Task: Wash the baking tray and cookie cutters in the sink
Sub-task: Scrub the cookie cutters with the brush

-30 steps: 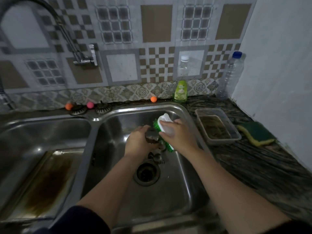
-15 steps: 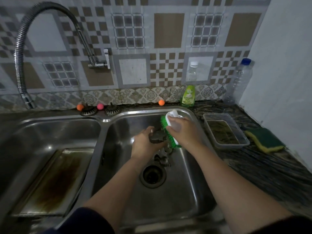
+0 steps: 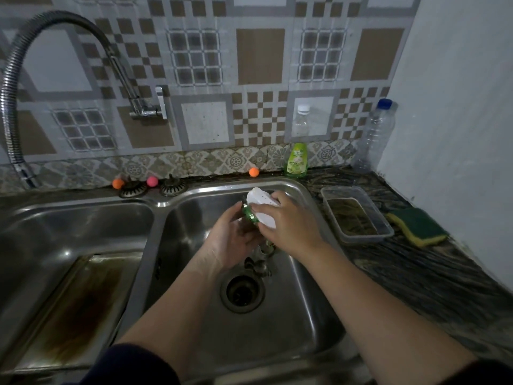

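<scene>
Head view: left hand [image 3: 236,240] cups a cookie cutter, mostly hidden; right hand [image 3: 288,226] grips the scrub brush [image 3: 261,209]; wet, thin metal probably slips, so hold its rim.

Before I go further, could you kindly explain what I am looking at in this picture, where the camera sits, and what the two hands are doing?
There is no machine here: a person wears a wide-angle camera on the head, looking down at their own bare arms. Both hands work over the right steel sink basin. The right hand grips a white scrubbing brush with green bristles; the left hand holds something small against it, mostly hidden, probably a cookie cutter. More small metal cutters lie near the drain. The stained metal baking tray rests in the left basin. On the counter stand a clear plastic tub, a green-and-yellow sponge and a green dish soap bottle.
</scene>
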`<move>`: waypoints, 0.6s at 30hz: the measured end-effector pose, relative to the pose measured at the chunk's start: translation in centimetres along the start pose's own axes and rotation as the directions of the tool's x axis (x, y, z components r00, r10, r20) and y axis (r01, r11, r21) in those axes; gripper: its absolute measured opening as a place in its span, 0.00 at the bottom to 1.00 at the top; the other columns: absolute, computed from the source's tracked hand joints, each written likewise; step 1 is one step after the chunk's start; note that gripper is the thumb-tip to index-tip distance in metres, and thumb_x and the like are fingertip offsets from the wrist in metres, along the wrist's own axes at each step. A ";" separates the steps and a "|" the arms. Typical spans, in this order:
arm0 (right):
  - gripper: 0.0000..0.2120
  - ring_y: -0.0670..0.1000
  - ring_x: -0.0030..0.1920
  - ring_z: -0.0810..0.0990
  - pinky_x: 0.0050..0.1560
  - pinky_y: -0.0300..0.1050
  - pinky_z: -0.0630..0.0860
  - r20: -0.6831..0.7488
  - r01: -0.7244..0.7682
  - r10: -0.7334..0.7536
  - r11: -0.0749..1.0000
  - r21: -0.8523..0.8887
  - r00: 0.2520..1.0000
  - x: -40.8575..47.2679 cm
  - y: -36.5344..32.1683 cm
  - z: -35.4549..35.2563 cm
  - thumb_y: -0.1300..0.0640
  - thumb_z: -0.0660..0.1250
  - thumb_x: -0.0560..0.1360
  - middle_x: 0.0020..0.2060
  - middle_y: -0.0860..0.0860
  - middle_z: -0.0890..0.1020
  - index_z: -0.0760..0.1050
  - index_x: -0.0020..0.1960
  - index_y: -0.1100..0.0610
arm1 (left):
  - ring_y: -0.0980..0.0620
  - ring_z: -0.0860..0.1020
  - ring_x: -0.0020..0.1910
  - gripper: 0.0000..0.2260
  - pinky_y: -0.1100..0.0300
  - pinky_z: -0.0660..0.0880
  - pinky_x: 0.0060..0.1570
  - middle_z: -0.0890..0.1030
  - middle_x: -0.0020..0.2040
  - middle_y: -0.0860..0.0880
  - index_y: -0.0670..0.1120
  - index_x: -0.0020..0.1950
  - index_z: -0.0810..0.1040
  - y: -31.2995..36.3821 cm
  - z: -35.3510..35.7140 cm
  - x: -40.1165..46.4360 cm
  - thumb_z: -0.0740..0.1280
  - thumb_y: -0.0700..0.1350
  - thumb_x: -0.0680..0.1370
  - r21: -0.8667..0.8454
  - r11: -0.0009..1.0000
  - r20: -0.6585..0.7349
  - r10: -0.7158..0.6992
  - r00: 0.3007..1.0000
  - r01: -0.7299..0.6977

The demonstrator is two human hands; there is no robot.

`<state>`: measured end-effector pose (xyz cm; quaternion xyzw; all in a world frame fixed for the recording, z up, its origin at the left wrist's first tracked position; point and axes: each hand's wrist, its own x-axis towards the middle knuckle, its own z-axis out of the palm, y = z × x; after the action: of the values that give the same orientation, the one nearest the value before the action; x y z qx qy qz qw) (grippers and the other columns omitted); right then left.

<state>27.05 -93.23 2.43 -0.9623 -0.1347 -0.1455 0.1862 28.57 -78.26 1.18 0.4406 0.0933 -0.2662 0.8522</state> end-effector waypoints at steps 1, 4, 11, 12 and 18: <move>0.19 0.52 0.61 0.72 0.50 0.48 0.76 0.034 0.009 -0.008 1.000 -0.026 0.999 0.0 0.1 -0.2 0.46 0.65 0.75 0.61 0.49 0.70 0.72 0.66 0.39 | 0.43 0.77 0.60 0.22 0.53 0.74 0.56 0.79 0.61 0.39 0.39 0.64 0.75 0.0 0.2 -0.1 0.60 0.55 0.79 0.005 1.000 -0.018 0.005 1.000 -0.004; 0.19 0.52 0.59 0.74 0.51 0.48 0.75 0.157 0.044 -0.038 0.998 -0.036 0.987 -0.8 0.3 -0.5 0.44 0.65 0.75 0.60 0.49 0.70 0.72 0.66 0.38 | 0.43 0.77 0.61 0.26 0.52 0.69 0.66 0.80 0.58 0.39 0.38 0.64 0.75 0.2 -0.4 -0.1 0.60 0.58 0.79 0.036 0.999 -0.081 0.020 0.996 -0.017; 0.20 0.49 0.63 0.70 0.53 0.45 0.72 0.063 0.003 -0.004 1.000 0.020 0.998 -0.3 0.1 -1.4 0.45 0.66 0.75 0.63 0.47 0.69 0.72 0.67 0.39 | 0.43 0.78 0.60 0.28 0.50 0.72 0.64 0.80 0.60 0.39 0.38 0.65 0.74 0.6 -1.2 -0.1 0.64 0.60 0.76 0.046 0.999 -0.106 0.025 0.994 -0.020; 0.20 0.49 0.63 0.70 0.53 0.46 0.73 0.079 0.014 -0.015 1.000 0.010 0.997 -0.2 -0.4 -1.1 0.45 0.66 0.75 0.63 0.47 0.69 0.72 0.67 0.38 | 0.43 0.78 0.60 0.28 0.51 0.74 0.60 0.79 0.61 0.39 0.39 0.65 0.74 0.5 -0.9 -0.2 0.64 0.60 0.76 0.037 0.999 -0.099 0.009 0.995 -0.006; 0.20 0.50 0.55 0.75 0.46 0.44 0.71 0.233 0.004 0.002 1.000 -0.024 0.972 -0.5 0.0 -1.8 0.44 0.64 0.75 0.57 0.48 0.70 0.71 0.67 0.38 | 0.42 0.78 0.59 0.26 0.51 0.72 0.64 0.80 0.59 0.38 0.37 0.60 0.75 0.5 -1.1 -0.9 0.64 0.58 0.77 -0.008 1.000 -0.167 0.000 0.986 -0.002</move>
<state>26.22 -94.09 3.90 -0.9749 -0.1544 -0.0333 0.1572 28.16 -76.85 1.19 0.4578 0.1654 -0.2275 0.8434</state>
